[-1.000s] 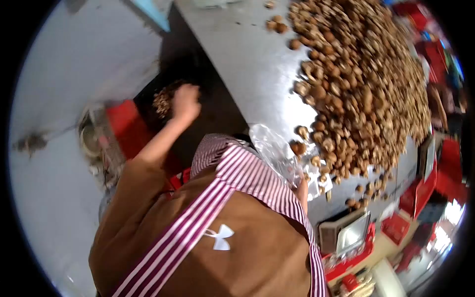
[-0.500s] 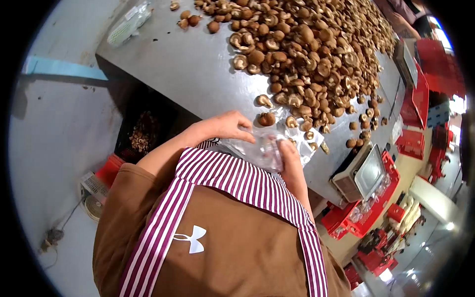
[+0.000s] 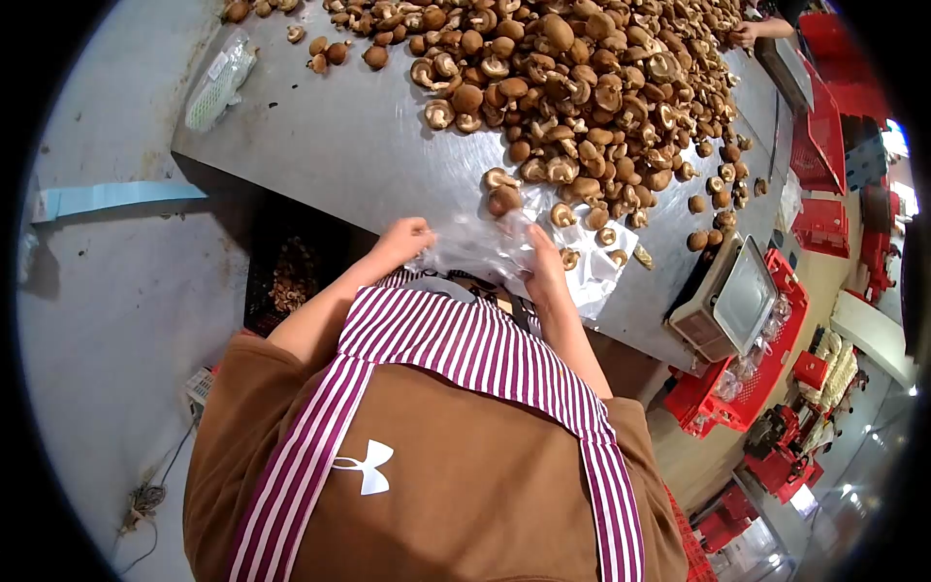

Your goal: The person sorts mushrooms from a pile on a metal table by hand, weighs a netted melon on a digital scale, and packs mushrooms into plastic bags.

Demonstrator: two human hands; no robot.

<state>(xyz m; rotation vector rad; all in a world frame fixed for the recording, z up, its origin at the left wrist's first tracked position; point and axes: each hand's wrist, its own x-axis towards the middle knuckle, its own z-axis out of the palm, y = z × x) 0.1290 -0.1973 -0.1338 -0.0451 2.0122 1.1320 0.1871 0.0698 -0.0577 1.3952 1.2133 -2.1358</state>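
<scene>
Between my hands a clear plastic bag (image 3: 475, 244) is stretched out near the front edge of the metal table. My left hand (image 3: 401, 242) pinches one end of it, fingers closed. On the other side, my right hand (image 3: 545, 269) grips the bag with thumb and fingers. White plastic sheeting (image 3: 592, 281) lies on the table beside my right hand, with a few loose mushrooms on it. Just beyond the bag sits a brown mushroom (image 3: 503, 201), close to a large heap of shiitake mushrooms (image 3: 582, 107).
A scale (image 3: 722, 301) stands at the table's right edge, by a red crate (image 3: 766, 369) of bagged goods. A bundle of netted packaging (image 3: 221, 82) rests at the far left corner. A co-worker's hand (image 3: 747, 35) reaches the heap. A dark crate (image 3: 291, 281) holds scraps below.
My left hand has moved left, pulling the bag wider between both hands. My right hand has shifted slightly up. The view has turned a little, and a co-worker's hand now shows by the heap.
</scene>
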